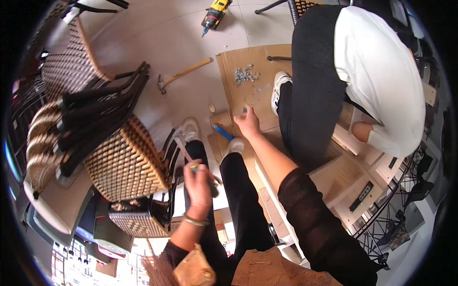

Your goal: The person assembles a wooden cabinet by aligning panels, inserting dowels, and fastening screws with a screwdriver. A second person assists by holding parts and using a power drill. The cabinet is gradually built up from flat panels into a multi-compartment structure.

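My left hand (197, 186) is closed around a slim tool with a dark green handle (213, 189); a pale, narrow part runs up past my fingers, and blur hides its exact kind. Reaching forward over the cardboard's near edge, my right hand (247, 122) pinches a small metal fitting (244, 110). Beyond it, a scatter of small silver fittings (244, 75) lies on the cardboard sheet (231, 59). A blue stick-like object (223, 132) rests on cardboard by my shoe, left of my right hand.
A hammer (183, 75) and a yellow-black power drill (216, 15) lie on the floor. Stacked woven chairs (126, 164) stand at left. Another person (377, 71) in a white top bends close on my right, beside pale wooden furniture panels (343, 190).
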Motion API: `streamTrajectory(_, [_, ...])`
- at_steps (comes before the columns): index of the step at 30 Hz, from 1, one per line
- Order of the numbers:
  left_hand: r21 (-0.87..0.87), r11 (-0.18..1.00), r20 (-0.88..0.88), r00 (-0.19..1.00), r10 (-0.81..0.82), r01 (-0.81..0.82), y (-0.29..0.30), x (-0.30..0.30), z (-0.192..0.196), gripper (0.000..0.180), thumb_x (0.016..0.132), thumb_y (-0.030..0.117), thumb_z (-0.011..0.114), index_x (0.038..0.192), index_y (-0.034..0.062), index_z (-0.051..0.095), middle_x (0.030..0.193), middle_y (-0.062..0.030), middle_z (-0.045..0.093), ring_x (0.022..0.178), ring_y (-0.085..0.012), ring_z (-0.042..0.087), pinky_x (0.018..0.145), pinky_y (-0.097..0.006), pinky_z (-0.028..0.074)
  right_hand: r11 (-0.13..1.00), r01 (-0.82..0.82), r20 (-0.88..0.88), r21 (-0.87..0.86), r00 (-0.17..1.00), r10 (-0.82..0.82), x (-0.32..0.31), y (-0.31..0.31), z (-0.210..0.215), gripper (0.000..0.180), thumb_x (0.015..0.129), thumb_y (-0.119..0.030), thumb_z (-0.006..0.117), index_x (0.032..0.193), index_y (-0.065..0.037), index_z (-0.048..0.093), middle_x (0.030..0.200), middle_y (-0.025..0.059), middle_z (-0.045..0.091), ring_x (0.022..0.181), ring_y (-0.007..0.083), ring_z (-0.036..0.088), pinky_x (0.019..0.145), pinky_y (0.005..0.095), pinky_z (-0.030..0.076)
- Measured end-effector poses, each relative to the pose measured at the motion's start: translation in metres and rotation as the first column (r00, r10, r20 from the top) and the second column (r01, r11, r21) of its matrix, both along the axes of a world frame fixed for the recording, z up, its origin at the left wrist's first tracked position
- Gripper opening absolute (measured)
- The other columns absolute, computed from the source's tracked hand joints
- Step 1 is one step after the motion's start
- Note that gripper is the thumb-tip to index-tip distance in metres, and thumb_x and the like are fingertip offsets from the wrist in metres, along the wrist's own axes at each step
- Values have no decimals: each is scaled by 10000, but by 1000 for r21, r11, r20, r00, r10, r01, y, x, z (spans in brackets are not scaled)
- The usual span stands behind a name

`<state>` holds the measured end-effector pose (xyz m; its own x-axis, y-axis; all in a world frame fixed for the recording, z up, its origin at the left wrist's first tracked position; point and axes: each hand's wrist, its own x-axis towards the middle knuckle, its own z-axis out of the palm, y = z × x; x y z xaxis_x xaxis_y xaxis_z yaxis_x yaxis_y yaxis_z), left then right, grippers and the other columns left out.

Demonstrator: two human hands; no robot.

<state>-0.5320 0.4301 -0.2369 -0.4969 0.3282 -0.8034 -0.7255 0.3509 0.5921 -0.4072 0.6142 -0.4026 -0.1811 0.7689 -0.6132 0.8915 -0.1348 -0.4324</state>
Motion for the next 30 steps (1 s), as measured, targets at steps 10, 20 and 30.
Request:
streamTrajectory(10, [-183,982,429,903,36,48,54,90,-79,191,930,112,523,1095,63,440,710,-20,497,602,-97,492,581,-240,439,916,-123,61,382,992,107,-20,108,-219,617,660,-245,782,1199,-100,519,1087,157,538,1007,318,524,883,409,428])
streamTrajectory(20, [-185,980,454,890,26,66,63,85,-89,213,927,109,531,1116,70,442,717,-12,498,616,-88,490,591,-230,428,910,14,138,415,987,-78,-43,115,-262,404,660,-193,794,1013,-166,599,1085,120,485,1028,315,499,867,408,441])
streamTrajectory(30, [-123,991,512,859,15,56,74,94,-88,200,938,131,524,1114,79,445,716,-13,502,640,-96,504,614,-239,439,815,-103,131,571,991,33,-33,115,-276,253,664,-102,738,890,-135,629,941,117,536,936,301,527,819,392,451])
